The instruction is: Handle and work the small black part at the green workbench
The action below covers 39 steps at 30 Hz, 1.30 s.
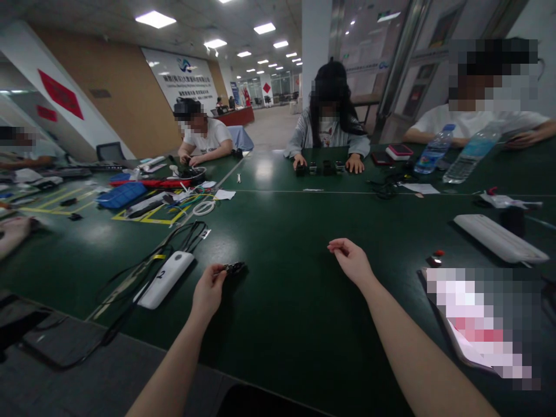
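Note:
My left hand [208, 292] pinches a small dark object with shiny metal parts [235, 267], which juts to the right from thumb and fingers, low over the green table [278, 324]. Its exact kind is too small to tell. To the right, my right hand [351, 263] hovers or rests at the table surface with its fingers bent and pressed together. Whether something small is between those fingertips is hidden. A white power bank-like case marked "2" [167, 281] lies left of my left hand, with black cables beside it.
Across the table a person's hands touch several small black blocks [329, 168]. Water bottles [435, 149] stand at the far right. A tablet-like device [460, 341] and a long white case [499, 237] lie right. Cables and a blue tray [121, 196] fill the left.

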{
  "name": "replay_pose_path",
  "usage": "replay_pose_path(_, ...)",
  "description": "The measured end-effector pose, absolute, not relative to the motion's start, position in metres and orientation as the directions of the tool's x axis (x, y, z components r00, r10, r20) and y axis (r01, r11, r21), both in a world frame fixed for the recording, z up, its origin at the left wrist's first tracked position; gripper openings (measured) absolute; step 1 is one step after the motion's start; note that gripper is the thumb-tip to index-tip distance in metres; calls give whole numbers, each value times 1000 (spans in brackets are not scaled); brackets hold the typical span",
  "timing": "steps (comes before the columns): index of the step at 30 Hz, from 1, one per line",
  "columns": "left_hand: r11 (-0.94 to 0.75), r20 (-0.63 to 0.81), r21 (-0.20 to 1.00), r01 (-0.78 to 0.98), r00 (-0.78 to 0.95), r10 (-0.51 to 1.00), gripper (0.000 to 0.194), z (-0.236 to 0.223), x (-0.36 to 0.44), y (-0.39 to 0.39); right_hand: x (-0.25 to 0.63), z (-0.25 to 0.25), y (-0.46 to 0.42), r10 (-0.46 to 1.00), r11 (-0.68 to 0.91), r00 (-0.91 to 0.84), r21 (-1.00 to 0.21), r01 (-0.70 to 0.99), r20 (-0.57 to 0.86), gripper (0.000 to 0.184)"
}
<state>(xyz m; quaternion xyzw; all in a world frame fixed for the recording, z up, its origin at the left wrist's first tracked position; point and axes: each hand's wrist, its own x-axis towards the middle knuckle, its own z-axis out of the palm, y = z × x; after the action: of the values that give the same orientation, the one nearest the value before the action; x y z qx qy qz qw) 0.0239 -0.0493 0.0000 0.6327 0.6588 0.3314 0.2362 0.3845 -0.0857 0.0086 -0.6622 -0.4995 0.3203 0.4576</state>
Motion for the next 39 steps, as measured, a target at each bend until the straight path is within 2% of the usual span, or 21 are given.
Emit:
replay_pose_path(4,-53,111,764,643,-51,992,29,-1,25,-52,385,8,-86,955,-90,296,-923,374,27,20)
replay_pose_path(13,-86,115,663,743,11,993,25,0,24,-54,385,9,-86,952,-105,307,-922,372,15,20)
replay_pose_path(26,-273,0,389,880,297,955,28,25,22,-57,385,8,-86,954,-69,294,-921,383,51,20)
replay_pose_path(34,-253,71,253,934,243,967,29,20,30,-55,387,3,-84,953,-85,300,-917,390,39,20)
replay_pose_path(39,-251,143,228,941,223,964,32,17,36,-54,389,-1,-82,957,-85,287,-915,395,35,21)
